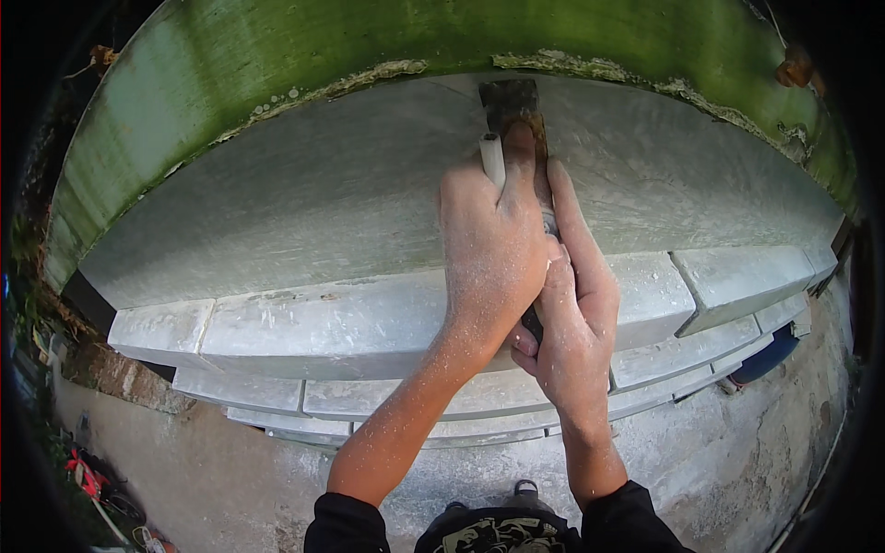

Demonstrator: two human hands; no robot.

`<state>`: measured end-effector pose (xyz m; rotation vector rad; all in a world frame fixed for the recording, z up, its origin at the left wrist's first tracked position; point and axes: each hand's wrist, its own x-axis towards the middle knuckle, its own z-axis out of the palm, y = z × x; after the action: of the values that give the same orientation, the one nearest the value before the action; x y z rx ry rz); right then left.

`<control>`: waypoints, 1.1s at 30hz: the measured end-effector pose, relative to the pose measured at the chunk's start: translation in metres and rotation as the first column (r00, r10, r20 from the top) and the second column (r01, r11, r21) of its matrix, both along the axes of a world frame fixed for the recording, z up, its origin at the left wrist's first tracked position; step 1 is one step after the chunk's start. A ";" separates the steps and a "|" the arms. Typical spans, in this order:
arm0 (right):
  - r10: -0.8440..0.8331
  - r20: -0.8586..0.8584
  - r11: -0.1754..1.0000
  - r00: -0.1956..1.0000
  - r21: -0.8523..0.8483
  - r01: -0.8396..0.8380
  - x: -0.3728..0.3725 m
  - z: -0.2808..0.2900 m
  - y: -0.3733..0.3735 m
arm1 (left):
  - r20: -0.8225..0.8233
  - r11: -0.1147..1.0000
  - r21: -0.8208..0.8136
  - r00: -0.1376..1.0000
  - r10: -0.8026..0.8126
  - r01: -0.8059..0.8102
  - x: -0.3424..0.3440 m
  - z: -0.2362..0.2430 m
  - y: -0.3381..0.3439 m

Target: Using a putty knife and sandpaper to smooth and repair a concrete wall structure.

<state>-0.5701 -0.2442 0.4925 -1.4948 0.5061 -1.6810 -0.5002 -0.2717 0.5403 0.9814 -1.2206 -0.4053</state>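
Note:
A scraper with a dark, flared metal blade (509, 98) lies over the grey ledge, its edge close to the foot of the green wall. My left hand (489, 235) is closed around its upper shank, one finger pressed along the blade. A short white tube (493, 158) sticks up from the same hand; its lower end is hidden. My right hand (573, 346) is wrapped around the scraper's lower part, where a bit of black handle shows between my wrists. Pale dust coats both hands and the forearms.
A green-stained wall (369, 41) with crumbling lower edge curves across the far side. The grey ledge (304, 184) meets pale stone step edging (323, 323), with more steps below. My feet stand on the concrete floor (719, 461). A red object (85, 475) lies at lower left.

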 end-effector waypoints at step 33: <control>-0.103 -0.251 0.992 0.962 -0.097 0.081 0.008 0.005 0.002 | -0.105 0.995 -0.090 0.993 -0.045 0.036 0.019 0.004 0.003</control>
<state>-0.5620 -0.2424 0.4972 -1.7886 0.6567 -1.6048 -0.4812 -0.2685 0.5445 0.8495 -1.1531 -0.4272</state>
